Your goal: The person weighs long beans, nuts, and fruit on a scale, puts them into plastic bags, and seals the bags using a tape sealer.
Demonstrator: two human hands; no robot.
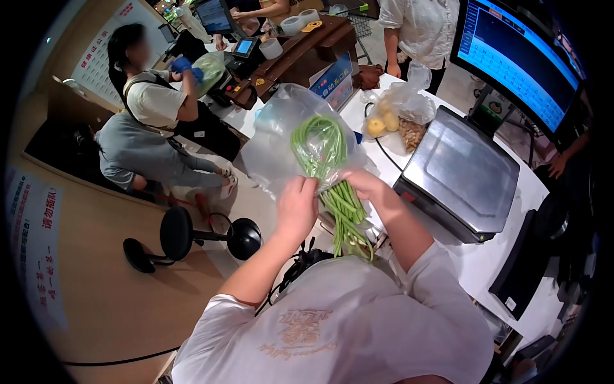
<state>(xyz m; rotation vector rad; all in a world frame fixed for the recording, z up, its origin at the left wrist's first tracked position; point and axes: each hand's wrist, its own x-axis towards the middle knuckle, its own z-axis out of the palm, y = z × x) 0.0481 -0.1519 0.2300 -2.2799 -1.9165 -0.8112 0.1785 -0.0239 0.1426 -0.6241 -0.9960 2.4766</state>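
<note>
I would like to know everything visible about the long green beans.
The long green beans are slim, green and fresh-looking, in one bundle. Their upper part curves into a loop inside the clear plastic bag; the straighter ends stick out of its mouth, between the left hand and the right hand, which pinch the bag.

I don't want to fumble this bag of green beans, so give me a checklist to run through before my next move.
1. Left hand at the mouth of the clear bag: ok.
2. Right hand at the mouth too: ok.
3. Green beans wholly inside: not ok; the looped part is in, but loose ends hang out below the hands.
4. Yellow fruit off the metal plate of the scale: ok.
5. Screen lit: ok.
6. Bag free of tears: cannot tell.
</note>
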